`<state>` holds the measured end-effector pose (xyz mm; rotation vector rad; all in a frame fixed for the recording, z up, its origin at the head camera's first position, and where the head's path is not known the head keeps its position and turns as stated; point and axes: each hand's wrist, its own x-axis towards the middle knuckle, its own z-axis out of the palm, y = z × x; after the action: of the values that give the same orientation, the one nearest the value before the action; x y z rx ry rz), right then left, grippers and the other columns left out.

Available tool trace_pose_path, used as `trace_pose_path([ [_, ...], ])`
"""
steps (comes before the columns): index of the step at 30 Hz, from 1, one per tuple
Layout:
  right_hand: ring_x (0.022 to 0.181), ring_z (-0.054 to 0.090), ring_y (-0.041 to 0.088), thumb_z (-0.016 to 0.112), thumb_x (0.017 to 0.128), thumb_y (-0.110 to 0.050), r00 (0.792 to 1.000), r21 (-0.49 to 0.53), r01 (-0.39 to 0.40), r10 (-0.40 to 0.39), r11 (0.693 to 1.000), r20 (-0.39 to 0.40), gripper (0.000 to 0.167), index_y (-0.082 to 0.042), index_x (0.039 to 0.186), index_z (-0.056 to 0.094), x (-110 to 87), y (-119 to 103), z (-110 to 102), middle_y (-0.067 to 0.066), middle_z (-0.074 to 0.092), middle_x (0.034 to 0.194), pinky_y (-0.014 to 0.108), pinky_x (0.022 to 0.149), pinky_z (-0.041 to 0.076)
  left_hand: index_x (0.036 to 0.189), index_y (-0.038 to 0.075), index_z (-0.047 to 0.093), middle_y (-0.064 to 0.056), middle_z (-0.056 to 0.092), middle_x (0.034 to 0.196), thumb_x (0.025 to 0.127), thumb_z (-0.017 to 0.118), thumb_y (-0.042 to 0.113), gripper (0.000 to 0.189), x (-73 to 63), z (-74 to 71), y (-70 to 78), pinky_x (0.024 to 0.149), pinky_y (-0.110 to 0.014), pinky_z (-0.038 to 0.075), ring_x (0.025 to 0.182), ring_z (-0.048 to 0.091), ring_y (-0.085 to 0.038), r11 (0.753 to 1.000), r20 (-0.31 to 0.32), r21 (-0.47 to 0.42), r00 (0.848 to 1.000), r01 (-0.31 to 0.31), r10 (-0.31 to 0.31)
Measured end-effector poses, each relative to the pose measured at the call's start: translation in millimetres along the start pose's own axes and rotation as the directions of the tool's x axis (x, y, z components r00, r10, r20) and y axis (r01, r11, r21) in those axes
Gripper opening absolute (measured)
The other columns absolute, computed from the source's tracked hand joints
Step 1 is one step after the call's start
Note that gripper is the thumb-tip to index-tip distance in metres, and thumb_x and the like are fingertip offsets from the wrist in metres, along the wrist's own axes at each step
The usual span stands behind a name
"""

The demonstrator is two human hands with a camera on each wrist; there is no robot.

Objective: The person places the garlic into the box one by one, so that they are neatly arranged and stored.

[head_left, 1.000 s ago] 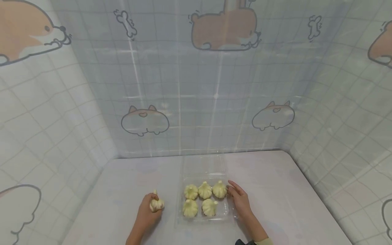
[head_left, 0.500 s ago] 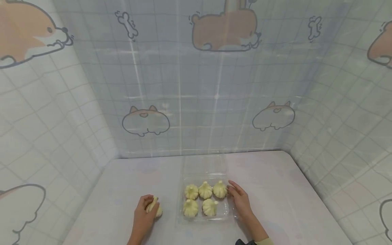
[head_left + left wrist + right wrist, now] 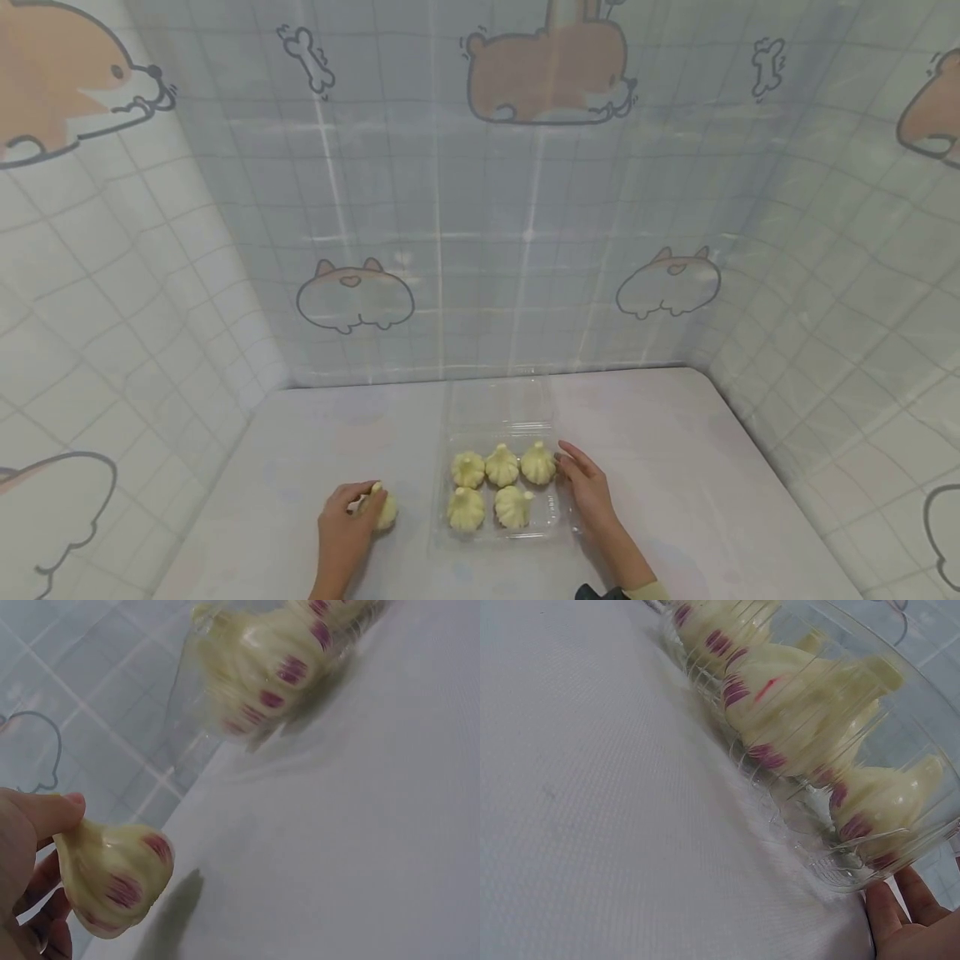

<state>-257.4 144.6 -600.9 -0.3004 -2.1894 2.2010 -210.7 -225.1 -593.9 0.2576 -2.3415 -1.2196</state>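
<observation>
My left hand (image 3: 343,529) pinches a pale garlic bulb (image 3: 120,885) with purple marks by its stem, to the left of a clear plastic box (image 3: 552,521). In the left wrist view the thumb (image 3: 56,814) lies over the stem, other fingers behind, and the bulb's shadow falls on the table beside it. Several garlic bulbs sit in the box in two rows, among them one at the front right (image 3: 513,507). My right hand (image 3: 591,492) rests against the box's right side, its fingers (image 3: 885,907) extended and touching the plastic near the corner.
The box's clear lid (image 3: 498,402) lies folded back toward the rear wall (image 3: 517,208). A pale table (image 3: 645,442) bears everything, and tile-patterned sheets with cartoon dogs enclose it at the back and both sides.
My left hand has turned and drawn slightly left, its hold changing from around the bulb to a pinch at the stem. The right hand and the box have stayed put.
</observation>
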Motion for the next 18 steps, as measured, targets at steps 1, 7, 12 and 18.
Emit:
trace_pose_path([
  [1,0.123,0.052,0.031,0.051,0.102,-0.026,1.0,-0.001,0.003,-0.003,1.0,0.003,0.041,-0.009,0.14,0.051,0.1,0,0,0.018,0.053,0.136,0.044,0.102,0.039,0.095,0.015,0.076,0.006,0.066,0.09,0.081,0.081,0.017,0.015,0.4,0.6,1.8,0.067,-0.025,0.041,0.085,0.056,-0.014,1.0,-0.007,-0.001,1.0,-0.018,0.018],
  [7,0.123,0.052,0.03,0.052,0.102,-0.026,1.0,0.001,0.004,-0.004,1.0,-0.001,0.041,-0.01,0.139,0.052,1.0,0,0,0.017,0.054,0.135,0.044,0.102,0.04,0.092,0.015,0.077,0.008,0.066,0.083,0.074,0.086,0.011,0.02,3.5,4.9,16.8,0.057,-0.018,0.039,0.075,0.058,-0.016,0.983,-0.041,-0.033,0.982,-0.183,0.182],
  [12,0.124,0.052,0.031,0.051,0.102,-0.025,1.0,0.008,0.0,0.0,1.0,-0.003,0.04,-0.01,0.139,0.052,1.1,0,0,0.018,0.054,0.135,0.043,0.102,0.041,0.092,0.015,0.077,0.011,0.064,0.082,0.073,0.087,0.011,0.022,6.4,4.6,32.1,0.057,-0.019,0.038,0.075,0.059,-0.018,0.962,-0.038,-0.045,0.963,-0.268,0.267],
  [18,0.125,0.051,0.032,0.05,0.103,-0.024,1.0,0.004,0.003,-0.004,1.0,0.008,0.041,-0.009,0.141,0.05,-0.6,-3,1,0.019,0.052,0.136,0.044,0.101,0.041,0.091,0.014,0.077,0.012,0.064,0.082,0.07,0.088,0.01,0.024,7.9,3.3,51.7,0.056,-0.022,0.039,0.077,0.059,-0.018,0.946,-0.01,-0.094,0.951,-0.31,0.311],
])
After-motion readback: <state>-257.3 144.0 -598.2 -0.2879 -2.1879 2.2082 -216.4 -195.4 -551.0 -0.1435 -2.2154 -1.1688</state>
